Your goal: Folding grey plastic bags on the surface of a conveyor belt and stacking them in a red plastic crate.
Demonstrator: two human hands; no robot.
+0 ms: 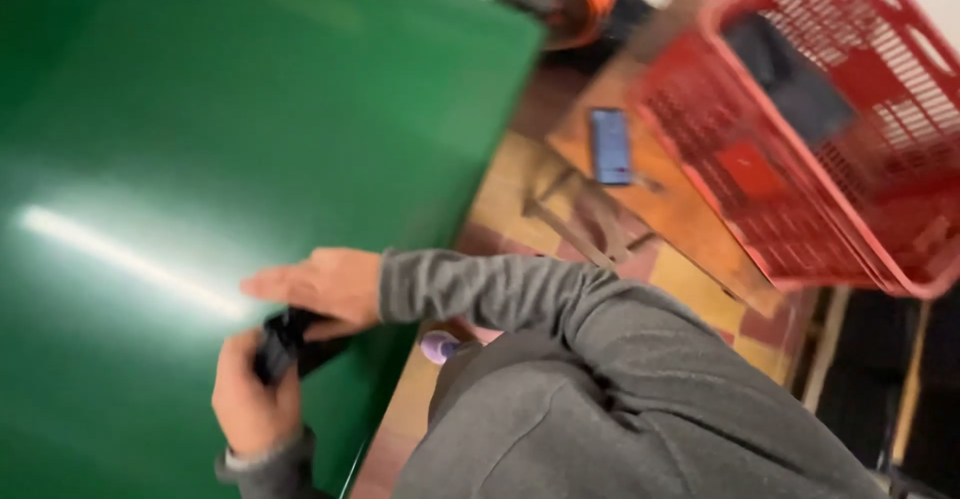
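Head view, blurry: I see a glossy green table (200, 139) w/ a light streak. My left hand (250, 399) grips a black object (285, 344) over the table's near edge; right hand (315, 284) lies flat on it, fingers straight. Red basket (800, 139) and blue phone (610, 146) sit on a wood bench (690, 219); tiled floor (510, 184) below.

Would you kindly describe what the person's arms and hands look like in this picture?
Both arms wear long grey sleeves of soft, sweatshirt-like fabric, with ribbed cuffs at the wrists. The right hand and left hand are bare: no gloves. No rings or watch can be made out, though the picture is blurred.
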